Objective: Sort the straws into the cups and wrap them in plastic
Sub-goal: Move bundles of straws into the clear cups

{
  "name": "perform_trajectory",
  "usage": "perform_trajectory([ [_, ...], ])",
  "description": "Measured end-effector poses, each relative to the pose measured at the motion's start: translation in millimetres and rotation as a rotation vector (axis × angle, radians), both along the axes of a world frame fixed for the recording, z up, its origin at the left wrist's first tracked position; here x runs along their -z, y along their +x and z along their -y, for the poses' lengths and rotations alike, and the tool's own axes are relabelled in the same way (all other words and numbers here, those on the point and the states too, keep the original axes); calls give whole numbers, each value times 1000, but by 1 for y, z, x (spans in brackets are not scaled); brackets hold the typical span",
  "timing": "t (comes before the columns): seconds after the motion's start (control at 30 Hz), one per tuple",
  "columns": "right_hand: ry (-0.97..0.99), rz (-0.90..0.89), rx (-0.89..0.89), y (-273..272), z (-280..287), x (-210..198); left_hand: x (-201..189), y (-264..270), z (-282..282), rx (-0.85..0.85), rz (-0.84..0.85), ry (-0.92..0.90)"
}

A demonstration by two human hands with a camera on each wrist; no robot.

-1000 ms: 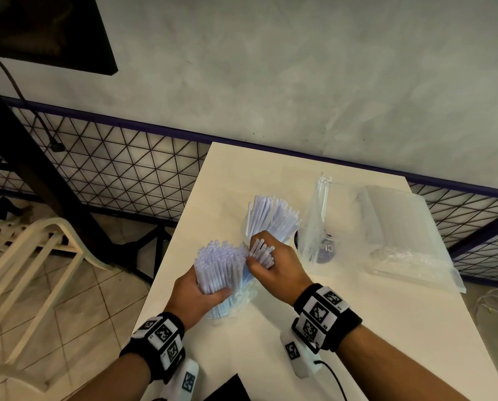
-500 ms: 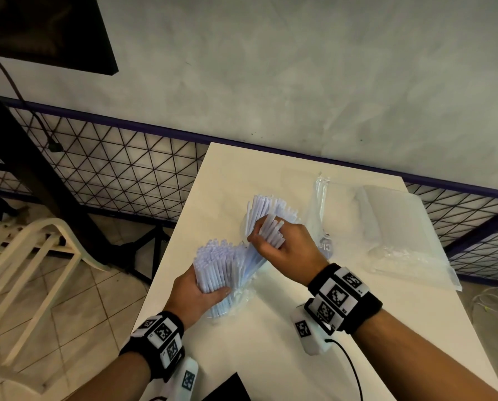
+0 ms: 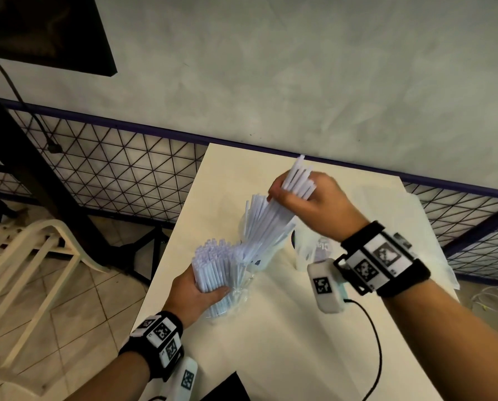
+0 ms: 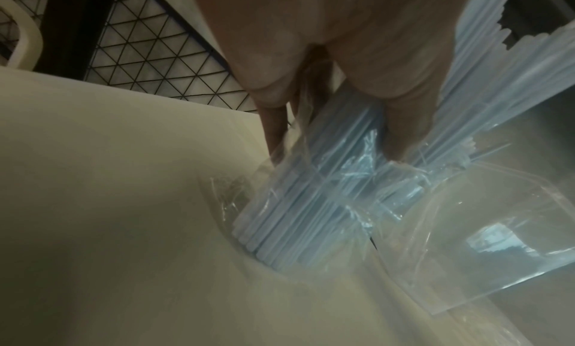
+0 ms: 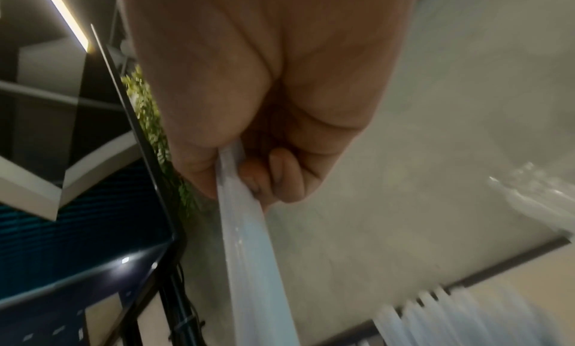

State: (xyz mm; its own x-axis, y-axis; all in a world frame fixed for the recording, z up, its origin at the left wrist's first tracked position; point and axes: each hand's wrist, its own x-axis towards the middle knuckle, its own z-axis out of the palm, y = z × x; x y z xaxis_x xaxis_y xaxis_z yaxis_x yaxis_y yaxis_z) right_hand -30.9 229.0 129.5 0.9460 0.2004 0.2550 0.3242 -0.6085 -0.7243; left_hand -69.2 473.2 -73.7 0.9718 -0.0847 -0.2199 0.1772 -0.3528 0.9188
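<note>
My left hand grips a thick bundle of white straws in its clear plastic wrapper, standing on the cream table. My right hand holds a smaller bunch of straws raised above the table and tilted, their lower ends still among the bundle. In the right wrist view the fingers curl round that bunch. A clear cup with several straws stands just behind the bundle, partly hidden by the raised straws.
A second clear cup or bag sits under my right wrist. Clear plastic sheets lie at the table's far right. A wire mesh fence and a grey wall run behind. A cream plastic chair stands left on the tiled floor.
My right hand has pulled a bunch of straws up and back out of the bundle, rising well above the cup. The left hand has kept its hold on the bundle.
</note>
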Motion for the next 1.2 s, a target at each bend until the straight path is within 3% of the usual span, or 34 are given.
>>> perform_trajectory([
  [0.13,126,-4,0,9,17,-31,3,1,-1,-3,1,-6],
  [0.27,124,102,75,22,31,-48,4,1,-1,-9,-1,-3],
  [0.7,25,52,207,43,36,-2,-2,0,1,-14,1,14],
  [1.03,171,37,177,43,41,-23,-1,1,2,-20,0,32],
  [1.2,142,-45,251,48,41,-12,-1,0,1,-19,4,42],
])
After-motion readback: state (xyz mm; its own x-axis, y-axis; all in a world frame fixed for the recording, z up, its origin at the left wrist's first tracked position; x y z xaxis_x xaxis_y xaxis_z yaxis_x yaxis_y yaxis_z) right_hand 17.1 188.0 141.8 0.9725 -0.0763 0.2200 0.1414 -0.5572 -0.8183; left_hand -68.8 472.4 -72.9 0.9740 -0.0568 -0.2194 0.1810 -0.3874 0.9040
